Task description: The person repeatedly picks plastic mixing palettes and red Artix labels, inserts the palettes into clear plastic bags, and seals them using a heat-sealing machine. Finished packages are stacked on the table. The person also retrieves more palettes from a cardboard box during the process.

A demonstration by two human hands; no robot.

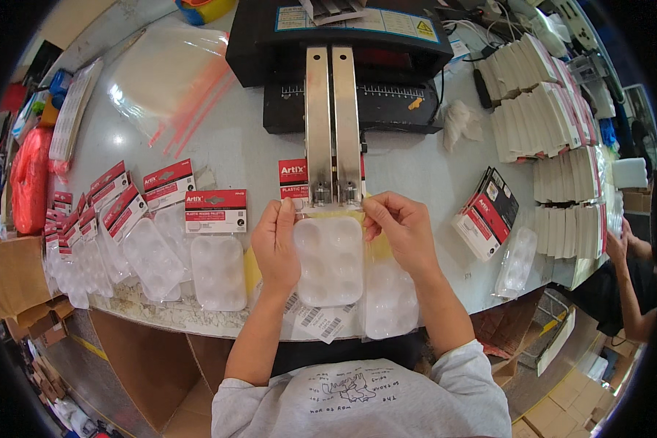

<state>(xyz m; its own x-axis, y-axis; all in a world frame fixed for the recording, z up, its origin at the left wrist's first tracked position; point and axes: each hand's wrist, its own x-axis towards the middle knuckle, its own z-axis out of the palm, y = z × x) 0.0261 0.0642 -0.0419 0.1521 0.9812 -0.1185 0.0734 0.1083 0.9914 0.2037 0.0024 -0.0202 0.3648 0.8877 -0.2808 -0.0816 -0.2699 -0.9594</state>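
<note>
A white plastic paint palette (329, 261) with round wells lies in a clear bag at the bench's front edge. Its red and white header card (292, 174) sits partly beneath the two metal arms of a black stapling machine (331, 128). My left hand (276, 244) pinches the left side of the bag top and card. On the other side, my right hand (400, 230) pinches the right corner between thumb and fingers. Another bagged palette (391, 296) lies partly under my right wrist. Barcode label sheets (320, 321) stick out below the held palette.
Several carded palettes (217, 270) lie along the bench's left. Clear bags (169, 77) spread at the back left. Folded header cards (489, 212) and a bagged palette (517, 261) lie to the right, before stacks of cards (540, 117). Another person's hands (624, 244) show at far right.
</note>
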